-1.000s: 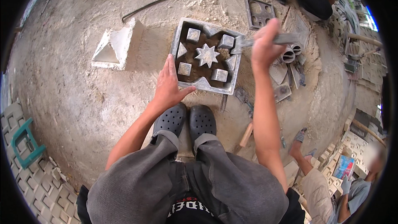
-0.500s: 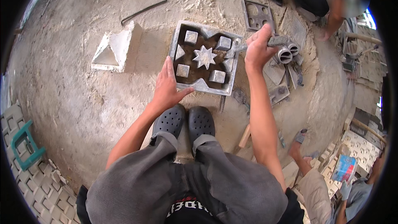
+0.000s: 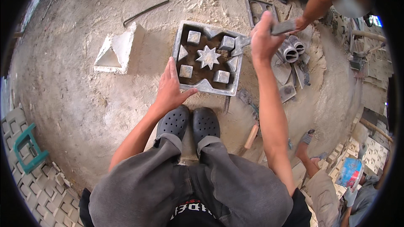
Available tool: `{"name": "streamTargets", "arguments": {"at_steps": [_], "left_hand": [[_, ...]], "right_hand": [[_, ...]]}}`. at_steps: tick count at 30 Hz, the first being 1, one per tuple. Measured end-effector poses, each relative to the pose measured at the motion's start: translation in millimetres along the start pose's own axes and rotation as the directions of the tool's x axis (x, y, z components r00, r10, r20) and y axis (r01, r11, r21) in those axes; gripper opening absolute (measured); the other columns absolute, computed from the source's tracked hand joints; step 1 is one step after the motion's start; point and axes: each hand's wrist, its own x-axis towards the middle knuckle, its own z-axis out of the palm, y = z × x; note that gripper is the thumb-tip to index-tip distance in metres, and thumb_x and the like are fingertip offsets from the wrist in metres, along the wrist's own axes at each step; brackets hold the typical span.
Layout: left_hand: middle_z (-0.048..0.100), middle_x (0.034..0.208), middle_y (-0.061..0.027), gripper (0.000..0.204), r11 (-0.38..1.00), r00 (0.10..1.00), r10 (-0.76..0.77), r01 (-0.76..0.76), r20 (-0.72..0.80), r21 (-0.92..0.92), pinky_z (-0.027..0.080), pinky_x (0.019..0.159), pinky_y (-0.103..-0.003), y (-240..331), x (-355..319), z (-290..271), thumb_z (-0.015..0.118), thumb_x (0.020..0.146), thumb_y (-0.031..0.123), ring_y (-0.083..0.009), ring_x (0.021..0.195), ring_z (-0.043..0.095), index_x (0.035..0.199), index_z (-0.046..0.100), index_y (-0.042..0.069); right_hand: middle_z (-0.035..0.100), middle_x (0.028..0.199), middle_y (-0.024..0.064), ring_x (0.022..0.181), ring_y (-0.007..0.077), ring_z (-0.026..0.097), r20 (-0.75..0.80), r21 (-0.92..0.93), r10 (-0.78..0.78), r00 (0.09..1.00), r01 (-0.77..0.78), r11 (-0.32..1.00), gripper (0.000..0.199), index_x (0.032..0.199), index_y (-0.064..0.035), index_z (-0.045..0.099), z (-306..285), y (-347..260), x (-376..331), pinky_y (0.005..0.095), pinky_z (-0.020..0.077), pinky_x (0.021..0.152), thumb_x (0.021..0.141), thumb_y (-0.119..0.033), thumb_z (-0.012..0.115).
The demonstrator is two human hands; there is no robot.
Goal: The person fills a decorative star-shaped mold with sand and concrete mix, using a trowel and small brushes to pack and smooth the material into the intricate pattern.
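A square grey metal mould [image 3: 205, 86] lies on the dusty floor in front of my feet. Inside it stand a star-shaped block [image 3: 208, 58] and several cube-shaped blocks, with pointed pieces along the walls. My left hand [image 3: 169, 86] rests against the mould's near left corner, fingers stretched along the left wall, thumb out at the near rim. Over the far right side, my right hand [image 3: 266, 42] is closed round a grey tool [image 3: 284, 27] with a thick handle and a flatter end, like a scraper. That flatter end meets the mould's right rim; its exact kind is unclear.
A white pyramid-like casting [image 3: 120, 52] and a bent rod [image 3: 145, 12] lie left. Right are a plate with round holes [image 3: 251, 10], short pipes [image 3: 289, 54] and a wooden handle [image 3: 251, 136]. A co-worker's hand [image 3: 300, 23] reaches in top right; another person holds a bucket [image 3: 349, 172].
My right hand has risen slightly and tilted the tool, its handle end now higher. The co-worker's arm has reached further in at top right. My left hand and the mould stay put.
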Motion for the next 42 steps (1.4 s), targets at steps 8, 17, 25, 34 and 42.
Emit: {"name": "streamTargets", "arguments": {"at_steps": [8,17,25,34,42], "left_hand": [[0.016,0.161,-0.0329,0.131,1.0,1.0,0.012,-0.012,-0.003,0.021,0.022,0.122,-0.045,3,1,0,0.084,0.075,0.049,-0.0445,0.149,0.023,0.155,0.0,-0.012],[0.018,0.159,-0.0338,0.13,1.0,1.0,-0.003,0.003,-0.03,0.015,0.022,0.121,-0.047,1,0,-1,0.085,0.075,0.048,-0.0449,0.148,0.024,0.155,0.001,-0.011],[0.031,0.156,-0.0301,0.098,0.971,0.948,0.236,-0.224,-0.213,0.079,0.027,0.12,-0.047,54,26,-19,0.078,0.084,0.042,-0.0422,0.145,0.032,0.151,0.029,-0.008],[0.035,0.154,-0.0309,0.091,0.825,0.87,0.492,-0.457,-0.025,0.332,0.033,0.117,-0.047,101,106,43,0.055,0.092,0.064,-0.0421,0.141,0.039,0.145,0.042,-0.009],[0.039,0.151,-0.0301,0.105,0.847,0.879,0.467,-0.415,-0.093,0.332,0.028,0.119,-0.046,95,98,65,0.061,0.084,0.069,-0.039,0.137,0.04,0.147,0.036,-0.012]], "right_hand": [[0.049,0.051,-0.0033,0.046,0.0052,0.04,-0.018,-0.149,-0.093,0.995,0.09,0.985,0.051,0.055,-0.0114,0.043,2,31,-1,0.0268,0.0293,0.045,0.103,-0.025,0.053],[0.048,0.051,-0.0042,0.042,0.0049,0.04,-0.08,0.096,-0.059,0.995,0.067,0.993,0.048,0.058,-0.0119,0.047,-6,3,-7,0.0268,0.0288,0.04,0.104,-0.022,0.053],[0.037,0.051,-0.0046,0.042,0.0077,0.036,0.027,0.349,-0.065,0.997,0.052,0.936,0.054,0.061,-0.0147,0.033,-28,-26,3,0.0255,0.0268,0.04,0.105,-0.041,0.051],[0.041,0.054,0.004,0.037,0.0165,0.039,0.208,0.423,-0.13,0.97,0.031,0.906,0.101,0.061,-0.0079,0.04,-41,-59,34,0.0262,0.0314,0.036,0.063,-0.103,0.006],[0.038,0.05,0.0051,0.038,0.0178,0.045,0.351,0.349,-0.242,0.905,0.113,0.93,0.093,0.059,-0.0076,0.037,-25,-31,39,0.0292,0.0384,0.038,0.079,-0.093,0.007]]}}
